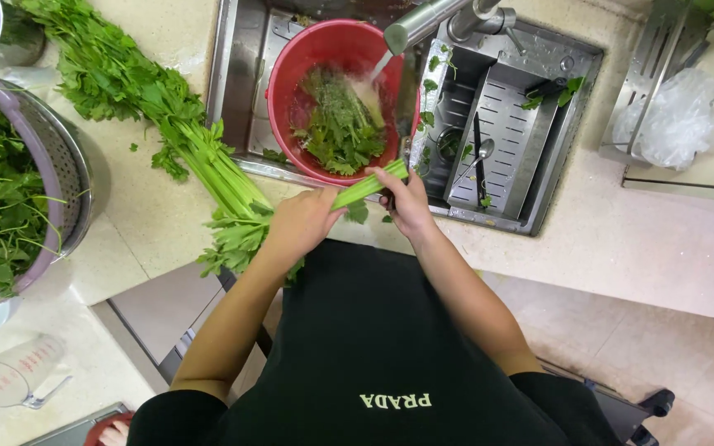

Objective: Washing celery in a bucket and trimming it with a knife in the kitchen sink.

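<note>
The celery stalk (367, 187) sits at the sink's front edge, at 6 o'clock from the red basin (291, 91), so trimmings fall toward water running from the tap (423, 21). The left hand (301, 223) has its fingers clamped on the stalk's lower end. The right hand (409, 204) has its fingers closed on the upper end; a dark object beneath it cannot be identified. Both forearms converge forward. More celery (200, 153) lies on the desk (150, 215) at 9 o'clock.

There were two hands (357, 215), holding one celery stalk (369, 188). One red basin (291, 91) sat in one sink (539, 74) under one tap (423, 23). One bunch of celery (167, 116) lay on the desk (621, 239), with one metal colander (72, 165), one measuring jug (18, 372), one spoon (481, 153) and one plastic bag (675, 120).
</note>
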